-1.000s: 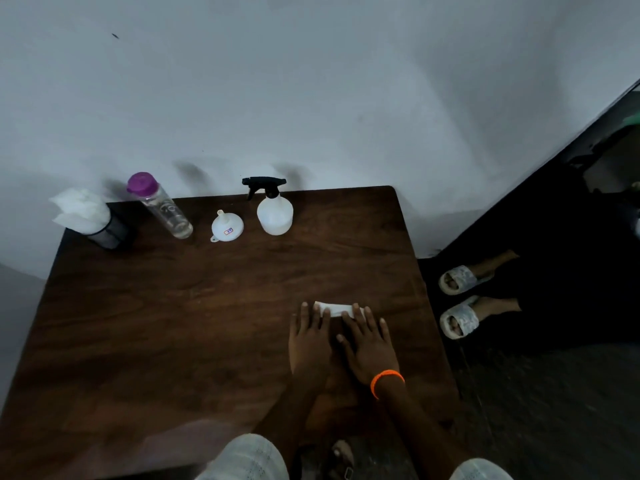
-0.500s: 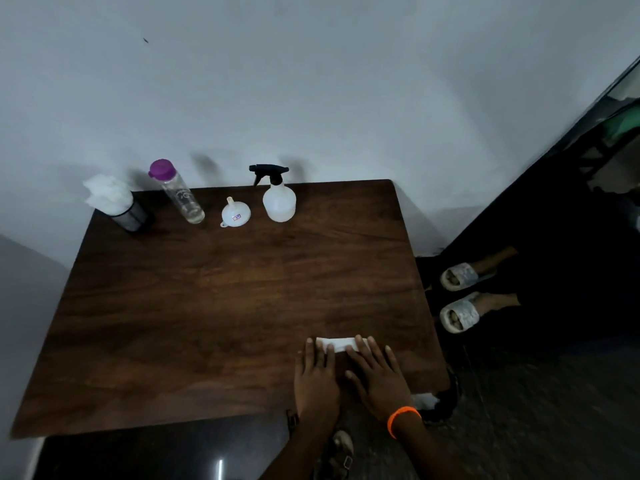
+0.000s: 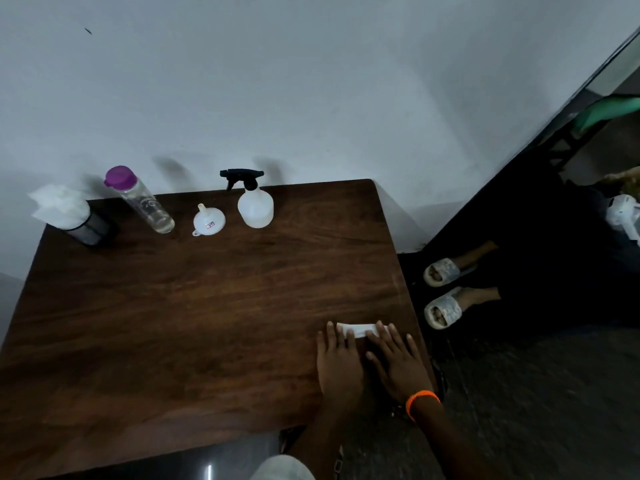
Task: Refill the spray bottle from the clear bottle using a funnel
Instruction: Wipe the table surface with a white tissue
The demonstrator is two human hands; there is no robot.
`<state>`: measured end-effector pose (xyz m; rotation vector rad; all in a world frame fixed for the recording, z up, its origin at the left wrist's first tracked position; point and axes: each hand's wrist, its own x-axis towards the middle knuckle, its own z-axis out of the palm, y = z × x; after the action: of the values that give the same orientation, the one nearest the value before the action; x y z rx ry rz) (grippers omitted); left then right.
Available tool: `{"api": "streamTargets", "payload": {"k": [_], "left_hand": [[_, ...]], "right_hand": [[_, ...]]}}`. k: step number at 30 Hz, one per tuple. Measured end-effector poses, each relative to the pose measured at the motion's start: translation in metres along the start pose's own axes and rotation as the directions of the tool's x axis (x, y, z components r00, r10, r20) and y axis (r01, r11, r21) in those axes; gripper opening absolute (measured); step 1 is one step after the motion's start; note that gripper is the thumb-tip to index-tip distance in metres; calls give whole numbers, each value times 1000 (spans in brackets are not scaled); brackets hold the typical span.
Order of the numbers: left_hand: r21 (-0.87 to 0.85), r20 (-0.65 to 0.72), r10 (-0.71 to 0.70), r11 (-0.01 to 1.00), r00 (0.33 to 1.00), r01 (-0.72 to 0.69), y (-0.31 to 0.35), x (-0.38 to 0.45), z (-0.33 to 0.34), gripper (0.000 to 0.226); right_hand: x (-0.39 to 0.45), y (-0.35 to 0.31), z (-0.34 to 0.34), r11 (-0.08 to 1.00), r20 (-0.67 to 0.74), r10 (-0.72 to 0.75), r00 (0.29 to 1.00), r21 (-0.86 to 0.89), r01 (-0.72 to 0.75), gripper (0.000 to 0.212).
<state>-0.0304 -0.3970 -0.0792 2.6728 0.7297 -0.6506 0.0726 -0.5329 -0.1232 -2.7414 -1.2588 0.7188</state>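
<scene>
A white spray bottle (image 3: pixel 255 206) with a black trigger head stands at the far edge of the dark wooden table (image 3: pixel 180 306). Left of it a small white funnel (image 3: pixel 208 220) rests upside down, spout up. Further left stands a clear bottle (image 3: pixel 145 202) with a purple cap, partly filled with clear liquid. My left hand (image 3: pixel 339 362) and my right hand (image 3: pixel 398 362), with an orange wristband, lie flat side by side near the table's right front corner. Their fingertips rest on a small folded white paper (image 3: pixel 358 329). Both hands are far from the bottles.
A dark cup stuffed with white tissues (image 3: pixel 69 213) sits at the table's far left corner. A white wall rises behind the table. Another person's feet in pale slippers (image 3: pixel 445 289) rest on the dark floor to the right.
The camera view has shifted, so the table and objects sit differently in frame. My hands stay flat on the white paper near the right front corner; the bottles and funnel have not moved.
</scene>
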Motion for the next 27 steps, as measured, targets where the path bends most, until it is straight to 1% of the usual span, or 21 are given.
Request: {"api": "streamTargets", "payload": {"k": [4, 7, 11, 13, 15, 18, 22, 27], "left_hand": [[44, -7, -8, 999, 1000, 8, -5, 38, -28, 65], [24, -46, -23, 999, 999, 24, -13, 66, -47, 63], [69, -64, -25, 997, 998, 30, -29, 115, -71, 68], [57, -73, -26, 998, 997, 30, -37, 139, -86, 67], [45, -102, -33, 998, 994, 38, -45, 161, -99, 65], [56, -127, -26, 998, 992, 33, -54, 188, -117, 65], [58, -158, -5, 998, 987, 14, -59, 222, -137, 66], [20, -184, 5, 1000, 983, -2, -55, 255, -149, 61]], "right_hand": [[42, -1, -21, 999, -37, 30, 999, 22, -29, 69], [78, -4, -36, 999, -52, 36, 998, 27, -35, 72], [130, -7, -57, 999, -66, 27, 997, 43, -24, 75], [157, -9, -67, 999, -67, 24, 997, 41, -21, 76], [182, -11, -79, 999, -73, 17, 997, 48, -14, 73], [218, -10, -95, 999, -73, 13, 997, 43, -10, 60], [254, -2, -109, 999, -112, 5, 994, 34, -1, 58], [281, 14, -122, 997, -108, 35, 994, 78, -26, 56]]}}
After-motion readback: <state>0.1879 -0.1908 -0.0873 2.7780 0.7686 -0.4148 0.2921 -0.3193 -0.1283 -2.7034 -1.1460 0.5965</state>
